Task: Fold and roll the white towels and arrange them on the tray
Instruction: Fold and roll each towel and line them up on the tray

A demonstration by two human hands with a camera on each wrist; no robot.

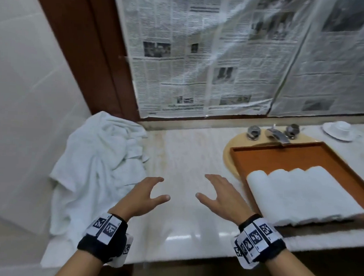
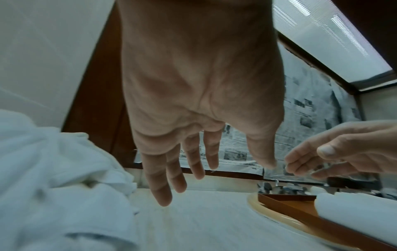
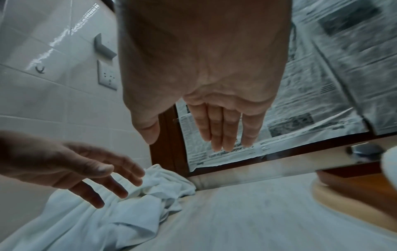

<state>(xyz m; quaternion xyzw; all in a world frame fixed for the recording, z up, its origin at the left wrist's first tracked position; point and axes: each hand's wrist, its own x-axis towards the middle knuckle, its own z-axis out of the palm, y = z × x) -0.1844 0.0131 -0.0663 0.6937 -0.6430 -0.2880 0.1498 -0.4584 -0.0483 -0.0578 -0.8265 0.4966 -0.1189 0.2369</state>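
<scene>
White rolled towels (image 1: 300,194) are seen from the head lying side by side in the brown tray (image 1: 281,157) over the sink, while a crumpled towel heap (image 1: 95,165) is left on the marble counter (image 1: 186,159). Between them the left hand (image 1: 140,199) and right hand (image 1: 222,197) are held above the counter, fingers spread, nothing gripped. In both wrist views, straight, empty fingers are shown.

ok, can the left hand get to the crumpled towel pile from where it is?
Probably yes. The left hand is open and empty above the counter, with the towel pile just to its left and nothing in between.
</scene>
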